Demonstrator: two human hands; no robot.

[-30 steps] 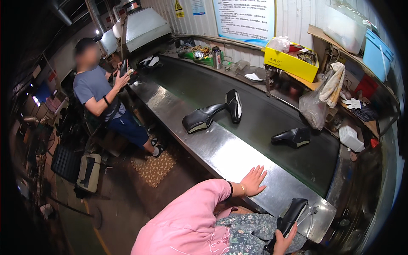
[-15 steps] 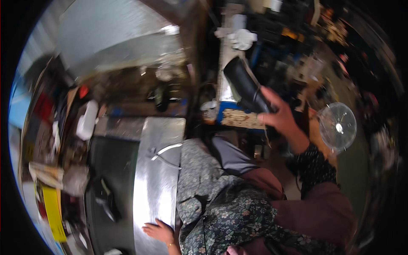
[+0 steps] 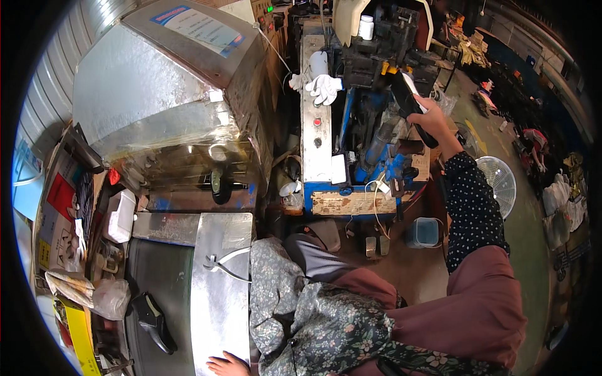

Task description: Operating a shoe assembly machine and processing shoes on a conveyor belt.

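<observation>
At the end of my outstretched right arm, my right hand (image 3: 428, 118) is closed around a black shoe (image 3: 406, 99). The shoe is seen edge-on, with a white strip along one side, and sits close to the dark head of the blue machine (image 3: 379, 141). On the shiny metal plate (image 3: 221, 310) at lower left, my left hand (image 3: 227, 364) lies flat with its fingers apart, partly cut off by the lower edge. Pincers with pale handles (image 3: 231, 258) lie farther up that plate. Left of it, another black shoe (image 3: 154, 324) rests on the dark belt (image 3: 164, 269).
A metal hood (image 3: 150, 75) stands at far left, with a dark shoe (image 3: 219, 187) at its opening. White gloves (image 3: 325, 89) lie on a pale panel with a red button (image 3: 317, 122). A fan (image 3: 496, 188) and a clear bucket (image 3: 424, 232) stand at the right.
My right hand has carried the black shoe farther away and to the right, toward the machine head. My left hand stays on the plate, now lower in view. The view has shifted and sharpened.
</observation>
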